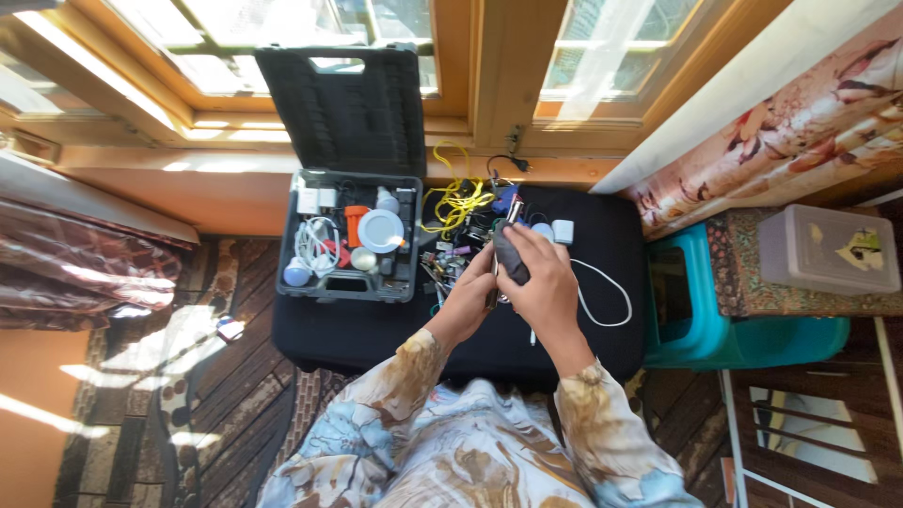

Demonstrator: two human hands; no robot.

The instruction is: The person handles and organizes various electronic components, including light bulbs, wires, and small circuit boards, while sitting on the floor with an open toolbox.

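Observation:
My right hand (544,282) grips a dark grey cylindrical tool handle (509,256) whose metal tip points up toward the window. My left hand (467,299) is closed on the lower part of the same tool, touching my right hand. Both hands hover over a black cloth-covered low table (376,334). Just beyond the hands lies a heap of small electrical parts and yellow wire (455,200). A white cable (607,296) loops on the cloth right of my right hand.
An open black tool case (348,235) holding a round white lamp, bulbs and an orange part sits at the table's left. A teal stool (743,329) stands to the right, and a grey plastic box (828,249) rests above it. Wooden window frames rise behind.

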